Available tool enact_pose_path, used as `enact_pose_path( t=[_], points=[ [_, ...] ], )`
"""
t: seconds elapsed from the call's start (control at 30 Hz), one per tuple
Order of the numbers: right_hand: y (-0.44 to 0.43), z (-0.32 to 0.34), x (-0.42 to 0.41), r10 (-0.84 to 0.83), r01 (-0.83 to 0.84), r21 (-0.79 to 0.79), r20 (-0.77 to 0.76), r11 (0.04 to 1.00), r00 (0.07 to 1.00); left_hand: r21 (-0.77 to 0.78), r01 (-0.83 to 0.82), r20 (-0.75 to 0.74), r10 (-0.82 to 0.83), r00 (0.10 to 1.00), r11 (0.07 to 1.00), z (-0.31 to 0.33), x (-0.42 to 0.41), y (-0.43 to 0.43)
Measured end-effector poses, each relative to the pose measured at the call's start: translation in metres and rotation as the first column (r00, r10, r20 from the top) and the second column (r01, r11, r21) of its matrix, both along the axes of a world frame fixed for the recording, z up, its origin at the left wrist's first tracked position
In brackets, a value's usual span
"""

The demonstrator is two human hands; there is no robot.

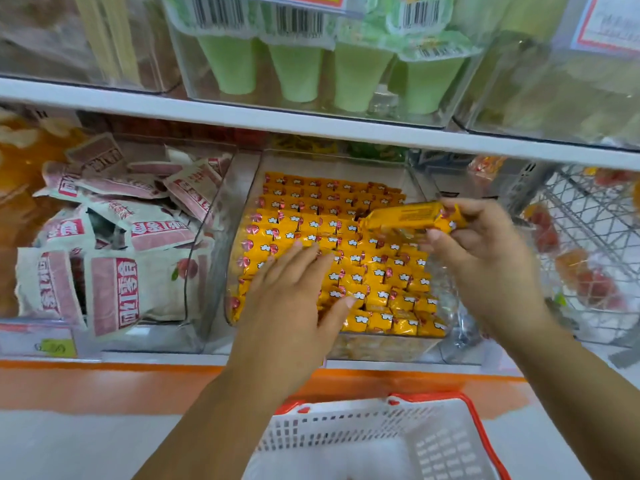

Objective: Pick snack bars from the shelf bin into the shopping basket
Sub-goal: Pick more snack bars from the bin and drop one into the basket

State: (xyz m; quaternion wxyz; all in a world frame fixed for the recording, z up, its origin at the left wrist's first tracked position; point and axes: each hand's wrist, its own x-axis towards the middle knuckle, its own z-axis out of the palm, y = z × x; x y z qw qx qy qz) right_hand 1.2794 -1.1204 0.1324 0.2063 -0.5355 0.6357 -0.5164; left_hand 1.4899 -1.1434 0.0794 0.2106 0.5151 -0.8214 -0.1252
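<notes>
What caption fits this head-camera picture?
Right hand holds a snack bar above the bin; left hand spread over the rows; basket below.

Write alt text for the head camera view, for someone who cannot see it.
A person's right hand holds a yellow snack bar above a clear shelf bin packed with matching bars, while the left hand reaches flat over them. A white shopping basket with a red rim sits below the shelf.
</notes>
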Motion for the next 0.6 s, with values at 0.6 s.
enact_pose_path(
  t=[0.6],
  points=[
    [-0.152,0.001,-0.006,0.471,-0.005,0.578,-0.660,0.816,0.585,-0.127,-0.012,0.053,0.019,0.998,0.992,-0.015,-0.001,-0.008]
  ],
)
